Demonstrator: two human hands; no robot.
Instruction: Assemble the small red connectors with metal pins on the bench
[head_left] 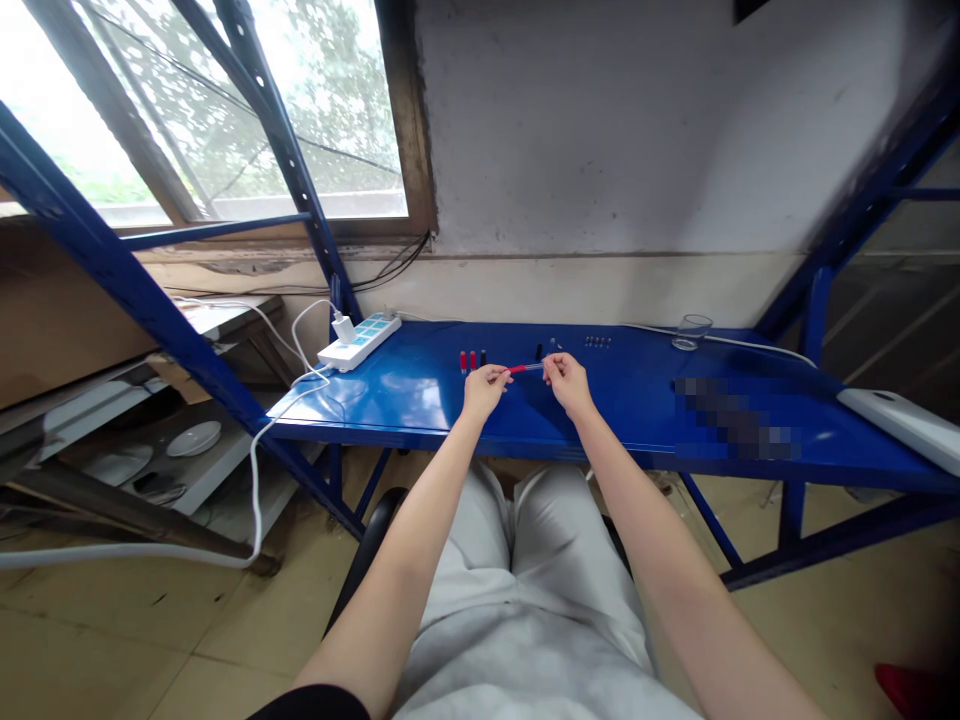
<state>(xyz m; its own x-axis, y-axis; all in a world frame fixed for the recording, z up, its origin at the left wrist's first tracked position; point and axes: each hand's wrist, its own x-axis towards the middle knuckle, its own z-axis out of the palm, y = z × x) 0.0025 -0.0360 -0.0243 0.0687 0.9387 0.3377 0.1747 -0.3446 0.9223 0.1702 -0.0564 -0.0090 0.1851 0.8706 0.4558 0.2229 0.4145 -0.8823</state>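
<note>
A slim pen (pixel 527 368), red towards the left and clear towards the right, is held level just above the blue tabletop (pixel 405 400). The fingers of my left hand (pixel 486 388) pinch its red end. At the clear end, my right hand (pixel 568 382) closes its thumb and fingers round the tip, which they hide. Beyond my left hand stand two red pen caps (pixel 468 361) and a black one (pixel 483 356). Another small black piece (pixel 538 352) lies behind the pen. Several tiny metallic parts (pixel 598 341) sit in a row farther right.
A white power strip (pixel 360 340) with a plugged-in cable lies at the table's left. A clear glass (pixel 691 332) stands at the back right, near a blurred dark patch (pixel 735 420). One white device (pixel 900 420) rests at the right edge. Blue frame posts (pixel 289 150) rise at the sides.
</note>
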